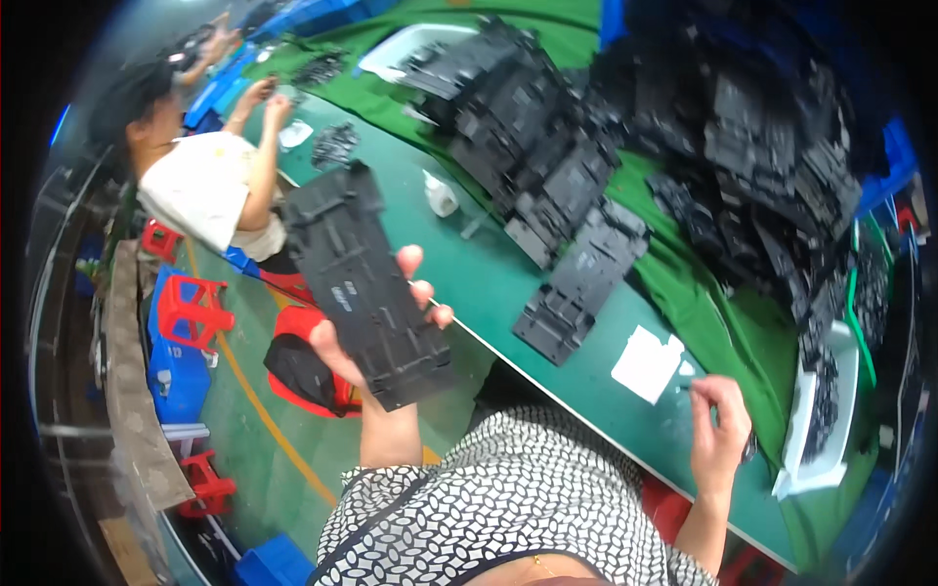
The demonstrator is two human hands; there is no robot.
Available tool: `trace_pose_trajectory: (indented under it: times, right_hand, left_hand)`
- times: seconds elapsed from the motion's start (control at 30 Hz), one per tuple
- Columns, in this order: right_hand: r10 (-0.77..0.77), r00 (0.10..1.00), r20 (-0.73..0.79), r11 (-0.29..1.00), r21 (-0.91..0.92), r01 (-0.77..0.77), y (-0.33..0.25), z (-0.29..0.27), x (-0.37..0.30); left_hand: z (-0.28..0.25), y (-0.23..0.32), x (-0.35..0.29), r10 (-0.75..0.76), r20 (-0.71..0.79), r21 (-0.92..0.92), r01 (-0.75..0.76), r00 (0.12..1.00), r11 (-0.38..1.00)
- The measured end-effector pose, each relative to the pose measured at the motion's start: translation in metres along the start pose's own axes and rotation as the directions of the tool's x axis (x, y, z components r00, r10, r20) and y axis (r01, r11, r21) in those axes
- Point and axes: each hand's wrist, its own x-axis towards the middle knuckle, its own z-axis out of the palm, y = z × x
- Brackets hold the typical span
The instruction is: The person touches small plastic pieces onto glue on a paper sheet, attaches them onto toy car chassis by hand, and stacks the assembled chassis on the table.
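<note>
My left hand (422, 289) is wrapped round a long black moulded plastic panel (363, 283), held tilted in the air before the table's near edge. Its thumb lies along one side and its fingertips come round the other. Over the table at the right, my right hand (720, 420) is closed in a pinch. A tiny dark bit shows at its fingertips, too small to name, and something dark peeks out beside the palm. Next to that hand lies a white sheet (648, 364). A similar black panel (583, 278) rests flat on the green tabletop (469, 283).
More black panels (528, 127) are piled at the back, with a larger heap (733, 117) behind. A white tray (821, 420) of small black parts stands at the right. A small white bottle (440, 196) is on the table. Another person (210, 176) works at the left, near red stools (193, 311).
</note>
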Motion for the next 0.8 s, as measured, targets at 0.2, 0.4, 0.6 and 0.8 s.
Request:
trace_pose_trajectory:
  times: [0.2,0.4,0.6,0.8]
  right_hand:
    - [-0.055,0.990,0.131,0.998,-0.005,0.056,0.000,0.008,0.022]
    - [0.039,0.971,0.236,0.997,-0.075,-0.022,0.007,0.017,0.026]
    - [-0.195,0.937,0.290,0.934,-0.235,0.267,0.014,0.029,0.031]
    - [-0.205,0.914,0.351,0.903,-0.292,0.315,0.015,0.036,0.038]
  left_hand:
    - [-0.008,-0.016,-0.018,-0.177,0.002,-0.050,0.177,0.984,0.983]
    - [-0.009,-0.067,-0.021,-0.398,-0.115,-0.236,0.364,0.910,0.901]
    - [-0.003,-0.082,-0.026,-0.402,-0.106,-0.257,0.365,0.910,0.895]
    - [-0.001,-0.085,-0.026,-0.437,-0.144,-0.253,0.393,0.888,0.884]
